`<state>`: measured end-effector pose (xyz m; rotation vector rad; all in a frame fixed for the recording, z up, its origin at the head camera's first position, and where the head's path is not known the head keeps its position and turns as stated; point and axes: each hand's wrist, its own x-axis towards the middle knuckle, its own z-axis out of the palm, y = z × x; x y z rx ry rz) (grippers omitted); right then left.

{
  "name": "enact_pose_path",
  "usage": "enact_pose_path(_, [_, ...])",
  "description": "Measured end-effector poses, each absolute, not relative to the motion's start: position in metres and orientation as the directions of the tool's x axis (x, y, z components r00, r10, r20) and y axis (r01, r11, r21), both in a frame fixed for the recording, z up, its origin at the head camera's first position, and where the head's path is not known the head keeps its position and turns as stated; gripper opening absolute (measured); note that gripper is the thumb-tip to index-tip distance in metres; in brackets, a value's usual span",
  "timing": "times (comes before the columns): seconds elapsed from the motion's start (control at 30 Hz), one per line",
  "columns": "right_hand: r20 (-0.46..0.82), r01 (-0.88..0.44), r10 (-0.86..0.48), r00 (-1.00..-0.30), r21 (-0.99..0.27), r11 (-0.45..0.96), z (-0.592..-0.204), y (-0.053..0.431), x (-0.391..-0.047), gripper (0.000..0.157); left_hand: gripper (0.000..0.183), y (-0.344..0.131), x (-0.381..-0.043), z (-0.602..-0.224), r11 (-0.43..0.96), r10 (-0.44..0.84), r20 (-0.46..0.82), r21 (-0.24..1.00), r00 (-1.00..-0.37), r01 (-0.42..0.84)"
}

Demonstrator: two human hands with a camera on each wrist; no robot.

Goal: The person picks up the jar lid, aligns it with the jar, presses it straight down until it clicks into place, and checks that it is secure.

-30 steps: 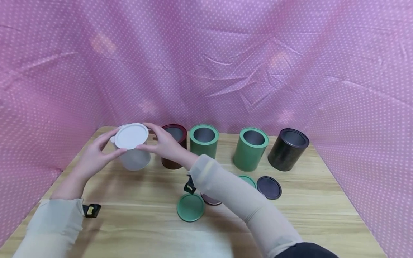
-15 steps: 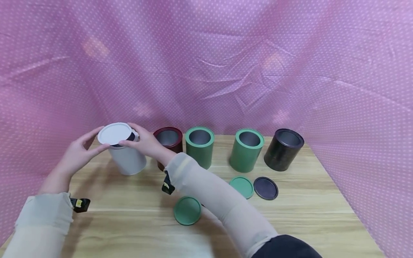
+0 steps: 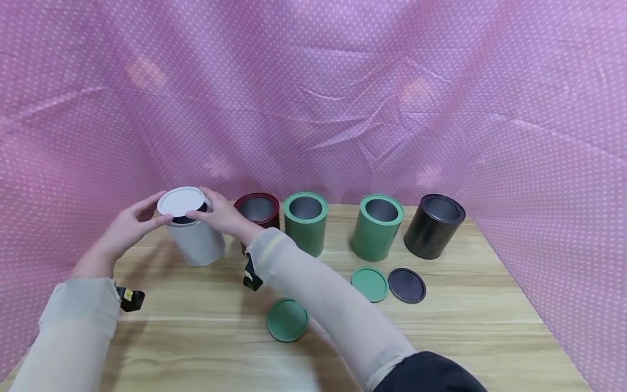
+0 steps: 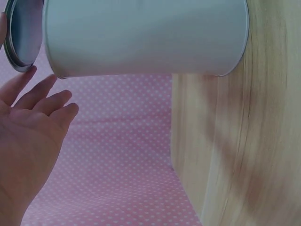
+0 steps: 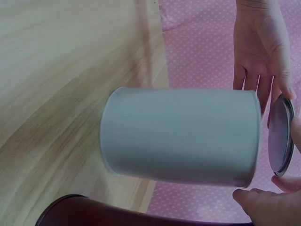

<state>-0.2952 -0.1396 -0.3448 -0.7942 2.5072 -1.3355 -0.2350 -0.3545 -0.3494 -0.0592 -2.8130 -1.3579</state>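
A round white lid (image 3: 181, 201) is raised and tilted over the mouth of a white can (image 3: 198, 245), whose dark opening shows at the near right side. My left hand (image 3: 122, 231) holds the lid's left edge with thumb and fingertips. On the other side, my right hand (image 3: 222, 215) grips the lid's right edge the same way. In the right wrist view a gap separates the lid (image 5: 280, 136) from the can's rim, and the can (image 5: 181, 136) stands upright on the table. The left wrist view shows the left hand's (image 4: 30, 136) other fingers spread near the rim.
To the right stand a dark red can (image 3: 259, 209), two green cans (image 3: 306, 231) and a black can (image 3: 433, 231), all without lids. Green lids (image 3: 287, 320) and a black lid (image 3: 407, 285) lie on the wooden table (image 3: 465, 326). Pink dotted cloth (image 3: 313, 109) surrounds it.
A second ago the white lid sat on the can; since then both hands have lifted it and shifted it left, baring the dark opening. The right forearm has moved left.
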Motion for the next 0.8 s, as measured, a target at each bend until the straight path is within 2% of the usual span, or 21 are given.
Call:
enact_pose_path(0.3, [0.038, -0.292, -0.517, -0.855, -0.860, 0.418, -0.356, -0.146, -0.301, 0.073, 0.075, -0.359, -0.249, -0.361, 0.637, 0.078, -0.008, 0.770, -0.997, 0.044])
enact_pose_path(0.57, [0.041, -0.314, -0.515, -0.856, -0.833, 0.456, -0.359, -0.152, -0.298, 0.069, 0.072, -0.368, -0.252, -0.369, 0.615, 0.125, 0.008, 0.784, -0.992, 0.084])
enact_pose_path(0.8, [0.059, -0.318, -0.495, -0.867, -0.831, 0.457, -0.364, -0.151, -0.302, 0.060, 0.076, -0.366, -0.260, -0.366, 0.613, 0.152, -0.068, 0.789, -0.986, 0.040])
